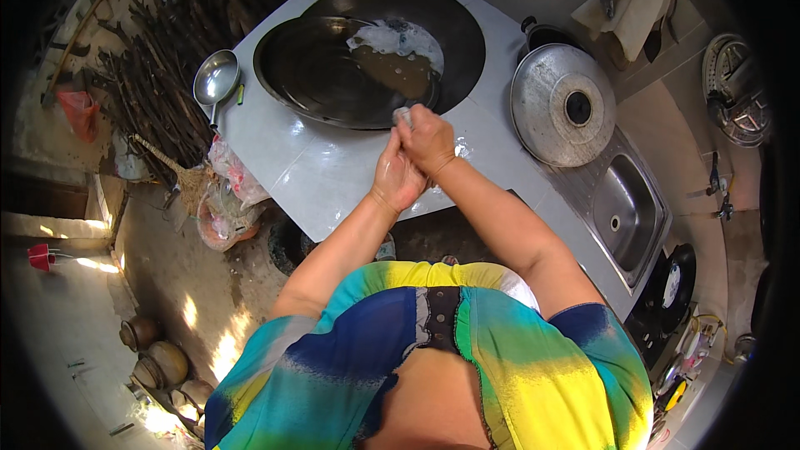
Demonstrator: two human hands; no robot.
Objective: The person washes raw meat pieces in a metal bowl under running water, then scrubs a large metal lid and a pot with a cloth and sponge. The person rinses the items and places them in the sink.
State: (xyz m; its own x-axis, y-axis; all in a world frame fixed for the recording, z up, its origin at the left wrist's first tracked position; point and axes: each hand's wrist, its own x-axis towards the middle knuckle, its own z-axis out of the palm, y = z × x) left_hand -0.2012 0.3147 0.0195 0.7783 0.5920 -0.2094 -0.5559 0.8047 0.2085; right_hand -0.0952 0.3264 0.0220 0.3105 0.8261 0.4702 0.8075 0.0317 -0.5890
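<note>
My right hand [430, 137] is closed in a fist around a small pale wad [402, 115], blurred, perhaps a scrubbing pad or cloth. Pressed up against it from below is my left hand [397, 176], wet and palm upward; its fingers are partly hidden, and whether they hold anything cannot be seen. Both are just in front of a large dark wok [459, 44] set into a grey tiled counter [319, 181]. A second dark round pan [306, 69] overlaps that wok on the left. Brownish water with white foam [406, 42] lies toward the right.
A metal ladle [217, 78] lies at the counter's left edge, by stacked firewood [150, 81]. To the right, a domed metal lid [556, 119] leans on a dark pot [550, 34], near a steel sink [628, 212]. A straw broom [190, 184] and plastic bags [234, 169] are at left.
</note>
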